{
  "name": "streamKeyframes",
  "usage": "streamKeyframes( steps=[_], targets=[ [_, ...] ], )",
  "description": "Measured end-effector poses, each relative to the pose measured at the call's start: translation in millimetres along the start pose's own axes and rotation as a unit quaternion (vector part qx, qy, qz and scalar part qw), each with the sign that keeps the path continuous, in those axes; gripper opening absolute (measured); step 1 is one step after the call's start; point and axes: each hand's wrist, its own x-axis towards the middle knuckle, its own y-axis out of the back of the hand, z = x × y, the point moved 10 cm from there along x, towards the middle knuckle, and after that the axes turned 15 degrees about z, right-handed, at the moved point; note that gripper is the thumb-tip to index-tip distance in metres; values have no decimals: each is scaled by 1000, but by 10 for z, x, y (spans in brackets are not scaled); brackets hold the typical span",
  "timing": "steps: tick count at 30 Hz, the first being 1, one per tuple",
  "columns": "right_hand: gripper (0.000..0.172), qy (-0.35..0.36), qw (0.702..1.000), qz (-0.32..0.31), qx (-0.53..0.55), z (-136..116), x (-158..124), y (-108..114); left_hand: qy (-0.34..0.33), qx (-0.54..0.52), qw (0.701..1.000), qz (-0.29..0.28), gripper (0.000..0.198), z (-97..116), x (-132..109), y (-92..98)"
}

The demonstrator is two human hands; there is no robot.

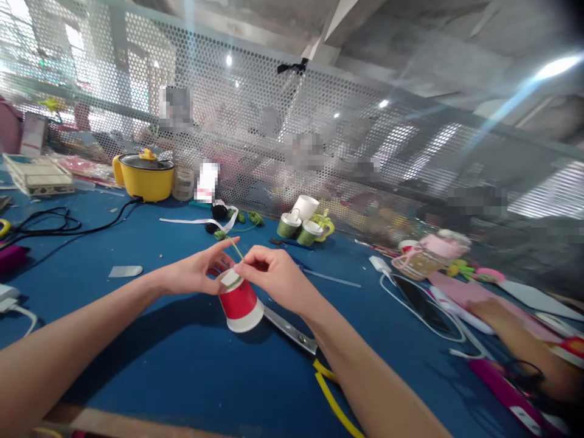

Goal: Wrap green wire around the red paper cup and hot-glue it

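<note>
A red and white paper cup (240, 301) is tilted on the blue table, its wider end toward me. Green yarn (234, 284) rings its narrow upper end. My left hand (203, 266) curls around that end, thumb against the side, while its index finger reaches to a taut yarn strand. With thumb and fingertips together, my right hand (274, 271) pinches the strand just above the cup. Scissors (292, 333) with yellow handles lie beside the cup, partly under my right forearm. Balls of green yarn (255, 218) and black yarn sit behind my hands.
Green-wrapped cups (289, 225) stand at the back before a perforated metal screen (255, 121). At left is a yellow electric pot (146, 179) with a black cord. Rightward are a phone (420, 304), white cables, a jar (420, 261) and another person's arm (515, 334).
</note>
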Motion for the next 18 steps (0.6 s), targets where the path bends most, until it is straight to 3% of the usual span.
streamKeyframes(
  steps=[7, 18],
  targets=[
    [24, 19, 997, 76, -17, 106, -101, 236, 47, -78, 995, -27, 90, -12, -37, -84],
    [23, 14, 995, 103, 4, 233, -127, 220, 40, -111, 992, -52, 87, 51, -77, -165]
  ],
)
